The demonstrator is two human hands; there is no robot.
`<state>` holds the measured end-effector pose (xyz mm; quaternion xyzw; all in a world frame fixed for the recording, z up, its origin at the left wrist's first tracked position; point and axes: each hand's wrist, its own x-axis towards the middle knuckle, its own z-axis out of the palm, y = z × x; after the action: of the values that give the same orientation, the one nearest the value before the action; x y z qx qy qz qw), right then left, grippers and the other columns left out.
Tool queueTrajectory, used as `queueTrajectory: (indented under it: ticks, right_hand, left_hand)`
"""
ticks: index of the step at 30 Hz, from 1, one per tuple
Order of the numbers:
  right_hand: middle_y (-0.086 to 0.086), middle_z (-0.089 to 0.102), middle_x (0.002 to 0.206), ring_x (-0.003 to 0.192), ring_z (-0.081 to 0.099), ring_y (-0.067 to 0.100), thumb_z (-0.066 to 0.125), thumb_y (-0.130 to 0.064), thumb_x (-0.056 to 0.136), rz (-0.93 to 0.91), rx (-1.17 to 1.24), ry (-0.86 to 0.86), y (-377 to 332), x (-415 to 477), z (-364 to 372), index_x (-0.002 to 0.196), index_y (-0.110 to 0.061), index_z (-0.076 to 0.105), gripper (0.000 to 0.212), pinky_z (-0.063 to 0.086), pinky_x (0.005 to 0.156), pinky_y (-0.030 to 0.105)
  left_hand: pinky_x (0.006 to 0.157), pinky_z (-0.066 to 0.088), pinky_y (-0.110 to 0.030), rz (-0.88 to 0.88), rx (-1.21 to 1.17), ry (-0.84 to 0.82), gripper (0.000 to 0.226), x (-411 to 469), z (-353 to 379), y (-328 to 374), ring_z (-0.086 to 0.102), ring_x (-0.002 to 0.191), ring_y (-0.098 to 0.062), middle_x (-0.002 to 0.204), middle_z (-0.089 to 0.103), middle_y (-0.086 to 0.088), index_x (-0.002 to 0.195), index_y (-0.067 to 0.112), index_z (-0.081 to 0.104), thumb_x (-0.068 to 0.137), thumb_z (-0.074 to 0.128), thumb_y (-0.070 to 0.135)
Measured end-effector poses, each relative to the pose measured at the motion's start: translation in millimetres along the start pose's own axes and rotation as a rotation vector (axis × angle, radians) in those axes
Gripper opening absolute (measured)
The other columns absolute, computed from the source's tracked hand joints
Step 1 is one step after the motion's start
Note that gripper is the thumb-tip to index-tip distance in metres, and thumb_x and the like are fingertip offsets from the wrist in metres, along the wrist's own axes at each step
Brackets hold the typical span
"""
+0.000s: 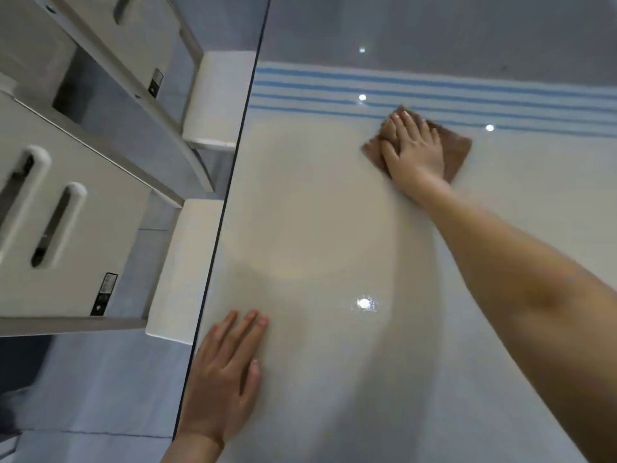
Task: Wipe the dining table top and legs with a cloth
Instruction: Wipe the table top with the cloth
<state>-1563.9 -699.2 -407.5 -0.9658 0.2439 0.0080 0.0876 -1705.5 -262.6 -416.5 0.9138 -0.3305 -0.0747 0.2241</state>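
A: "Pressing down on the brown cloth [459,150], is that what the right hand [414,145] does?"

B: "Yes. The right hand lies flat on the cloth, fingers straight and close together, gripping nothing. The cloth sits on the white surface [317,228], far out from the person, just by the blue stripes [434,91] and well away from the left edge."

A: "And the left hand [223,375]?"

B: "It is flat too, fingers a little spread, holding nothing. It rests on the surface right by the left edge, close to the person."

A: "Which step is this?"

B: "It looks like the top is being wiped. The legs cannot be seen here, so they are likely a later job."

A: "How can the person do it well?"

B: "The palm should sit on the middle of the cloth, so the corners do not fold under. Long, even strokes from the far side toward the near edge, each next to the last, should miss no strip. The surface is shiny, so smears will show. A light, steady push is likely best."

A: "Anything to watch?"

B: "The arm is stretched far out, so the left hand can take the weight. The strokes should reach the left edge, where two white chairs [66,212] are pushed in close."
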Motion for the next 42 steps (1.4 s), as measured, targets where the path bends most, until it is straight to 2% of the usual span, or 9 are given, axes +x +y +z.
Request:
queueTrajectory:
  ticks: [9, 13, 17, 22, 26, 30, 36, 39, 42]
  right_hand:
    - [-0.008, 0.025, 0.16, 0.149, 0.022, 0.022, 0.055, -0.045, 0.085, -0.821, -0.091, -0.245, -13.1, -361.3, 18.5, 0.151, -0.028, 0.032, 0.072, 0.021, 0.117, 0.044]
    - [-0.011, 0.018, 0.162, 0.151, 0.012, 0.017, 0.043, -0.054, 0.091, -1.258, -0.154, -0.396, 16.1, -309.0, 13.8, 0.153, -0.031, 0.026, 0.068, 0.012, 0.121, 0.039]
    - [-0.003, 0.033, 0.157, 0.146, 0.027, 0.02, 0.049, -0.041, 0.093, -0.837, 0.06, -0.211, 32.5, -168.0, 14.3, 0.148, -0.026, 0.039, 0.058, 0.024, 0.118, 0.043]
    - [-0.004, 0.025, 0.161, 0.149, 0.018, 0.02, 0.031, -0.051, 0.09, -0.183, 0.009, -0.04, 48.5, -16.1, -3.9, 0.152, -0.032, 0.026, 0.065, 0.011, 0.122, 0.038]
    - [-0.006, 0.019, 0.162, 0.15, 0.013, 0.021, 0.032, -0.045, 0.095, 0.031, 0.04, -0.014, 30.2, -5.5, -4.3, 0.153, -0.03, 0.024, 0.06, 0.007, 0.121, 0.038]
    - [-0.005, 0.025, 0.16, 0.15, 0.016, 0.022, 0.034, -0.044, 0.09, -0.204, 0.066, -0.044, 4.7, -138.1, 5.4, 0.152, -0.029, 0.03, 0.064, 0.013, 0.121, 0.042]
    - [-0.01, 0.022, 0.161, 0.15, 0.014, 0.02, 0.048, -0.044, 0.091, -0.812, -0.071, -0.27, 12.9, -384.3, 12.9, 0.152, -0.029, 0.029, 0.065, 0.01, 0.122, 0.042]
    - [-0.012, 0.023, 0.16, 0.15, 0.012, 0.016, 0.04, -0.053, 0.094, -1.131, -0.106, -0.374, 35.4, -359.7, 12.0, 0.152, -0.031, 0.03, 0.063, 0.003, 0.123, 0.037]
    - [-0.005, 0.031, 0.158, 0.148, 0.02, 0.016, 0.055, -0.05, 0.086, -1.007, 0.008, -0.33, 45.0, -272.4, 15.4, 0.15, -0.027, 0.034, 0.07, 0.01, 0.12, 0.035]
  left_hand:
    - [0.113, 0.029, -0.045, -0.032, 0.024, -0.051, 0.052, -0.8, -3.2, 2.6, 0.038, 0.139, -0.025, 0.148, 0.044, 0.003, 0.141, 0.017, 0.048, 0.09, 0.038, 0.026]
    - [0.114, 0.028, -0.046, -0.04, 0.029, -0.066, 0.053, -0.6, -2.9, 2.7, 0.039, 0.139, -0.026, 0.148, 0.045, 0.001, 0.141, 0.017, 0.048, 0.09, 0.039, 0.025]
    - [0.115, 0.028, -0.046, -0.034, 0.035, -0.052, 0.053, -0.8, -3.4, 4.7, 0.037, 0.14, -0.026, 0.148, 0.045, -0.001, 0.141, 0.015, 0.048, 0.09, 0.039, 0.024]
    - [0.116, 0.026, -0.043, -0.023, 0.04, -0.027, 0.052, 1.1, -4.9, 6.3, 0.035, 0.14, -0.025, 0.147, 0.046, -0.001, 0.139, 0.015, 0.05, 0.089, 0.04, 0.023]
    - [0.116, 0.026, -0.045, -0.025, 0.055, -0.038, 0.053, -0.8, -3.8, 5.9, 0.034, 0.142, -0.025, 0.149, 0.043, 0.0, 0.142, 0.015, 0.047, 0.09, 0.039, 0.024]
    - [0.115, 0.027, -0.048, -0.037, 0.066, -0.054, 0.053, -0.9, -5.4, 7.1, 0.034, 0.141, -0.028, 0.149, 0.043, -0.002, 0.142, 0.014, 0.047, 0.091, 0.038, 0.027]
    - [0.114, 0.028, -0.05, -0.036, 0.063, -0.057, 0.054, 0.2, -5.2, 6.7, 0.035, 0.14, -0.032, 0.147, 0.045, -0.006, 0.14, 0.011, 0.048, 0.091, 0.036, 0.028]
    - [0.114, 0.028, -0.05, -0.023, 0.065, -0.052, 0.054, 0.8, -4.7, 6.0, 0.036, 0.14, -0.032, 0.148, 0.045, -0.006, 0.14, 0.01, 0.049, 0.091, 0.037, 0.027]
    - [0.113, 0.03, -0.051, -0.018, 0.064, -0.047, 0.053, -0.8, -2.9, 4.2, 0.035, 0.141, -0.031, 0.149, 0.043, -0.006, 0.14, 0.01, 0.048, 0.091, 0.036, 0.027]
